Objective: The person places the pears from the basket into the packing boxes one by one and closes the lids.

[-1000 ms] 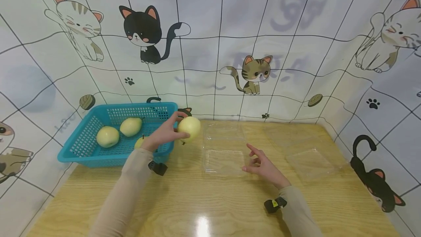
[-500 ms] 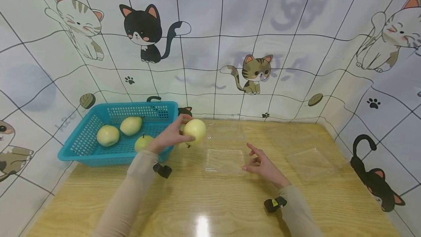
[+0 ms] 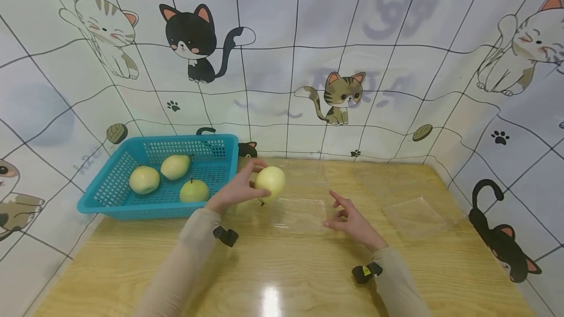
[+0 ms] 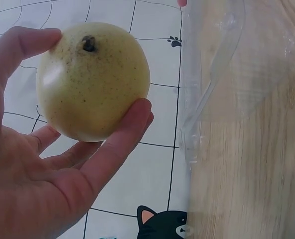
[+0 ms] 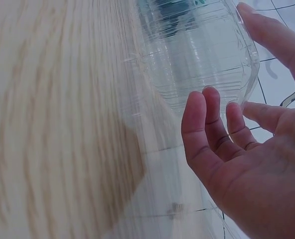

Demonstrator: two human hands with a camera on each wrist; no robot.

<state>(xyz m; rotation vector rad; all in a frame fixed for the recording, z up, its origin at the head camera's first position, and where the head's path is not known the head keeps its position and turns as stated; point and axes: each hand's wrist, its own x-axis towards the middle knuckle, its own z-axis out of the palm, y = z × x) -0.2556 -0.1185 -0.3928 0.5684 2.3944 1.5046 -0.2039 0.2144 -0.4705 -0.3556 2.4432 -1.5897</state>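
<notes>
A round yellow pear (image 3: 270,182) is held in my left hand (image 3: 238,191), thumb on one side and fingers on the other. In the left wrist view the short dark stem end of the pear (image 4: 95,84) faces the camera. The pear hangs over the left side of a clear plastic box (image 3: 299,215) on the wooden table, its lid part folded back toward the wall. My right hand (image 3: 352,221) is at the box's right side, fingers spread along its edge. In the right wrist view its fingertips (image 5: 194,102) are right at the clear wall.
A blue plastic basket (image 3: 145,211) with three pears (image 3: 144,181) stands at the left. Another clear plastic container (image 3: 416,216) lies to the right, hard to see against the wood. A wall sheet (image 3: 273,62) printed with cats rises behind the table.
My left hand has carried the pear right and slightly nearer, from beside the basket to over the left edge of the box. The right hand has stayed almost still.
</notes>
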